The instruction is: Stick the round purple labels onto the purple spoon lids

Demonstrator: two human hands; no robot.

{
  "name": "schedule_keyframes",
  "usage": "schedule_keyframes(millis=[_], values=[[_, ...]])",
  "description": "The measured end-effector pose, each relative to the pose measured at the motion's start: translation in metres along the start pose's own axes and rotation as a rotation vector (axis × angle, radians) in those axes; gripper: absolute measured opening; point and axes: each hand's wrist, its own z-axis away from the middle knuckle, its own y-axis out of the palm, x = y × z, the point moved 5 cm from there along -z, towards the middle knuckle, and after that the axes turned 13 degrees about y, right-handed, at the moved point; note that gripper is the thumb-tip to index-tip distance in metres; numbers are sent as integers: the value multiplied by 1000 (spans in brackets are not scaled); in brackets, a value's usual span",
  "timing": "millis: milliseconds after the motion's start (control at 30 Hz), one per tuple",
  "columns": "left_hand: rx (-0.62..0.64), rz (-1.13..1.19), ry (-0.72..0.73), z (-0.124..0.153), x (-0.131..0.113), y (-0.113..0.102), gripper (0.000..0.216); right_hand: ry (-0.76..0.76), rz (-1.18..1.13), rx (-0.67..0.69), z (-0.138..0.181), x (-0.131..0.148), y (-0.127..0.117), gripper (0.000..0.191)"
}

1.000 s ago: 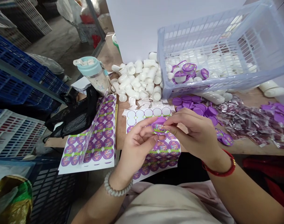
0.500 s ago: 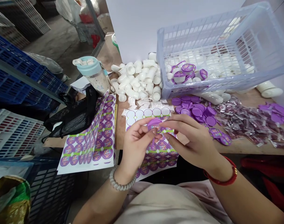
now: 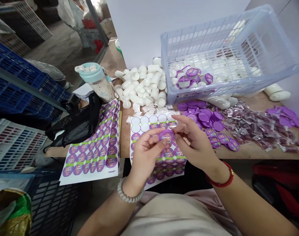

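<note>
Indoors, wooden tabletop, concrete floor, blue crates, left grip pinching purple lid, right grip unclear.

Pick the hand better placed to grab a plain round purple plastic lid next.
Likely the right hand: it's nearer the plain lids, while the left hand holds a round purple plastic lid with a colourful printed face.

The held lid looks smooth plastic, the sticker sheet paper. Packets are glossy film, the tabletop matt wood.
</note>
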Motion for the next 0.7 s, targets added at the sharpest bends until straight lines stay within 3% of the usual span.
schedule_keyframes(millis=[167,433,600,700], values=[[3,-64,14,3,0,4,34,-1,-39,-2,3,1,0,56],[55,-169,19,7,2,13,29,56,36,-72,8,-2,1,45],[105,-219,3,3,4,10,29,64,103,-1,6,-4,-3,45],[59,-151,-1,-4,3,4,31,88,66,52,4,-16,-16,46]])
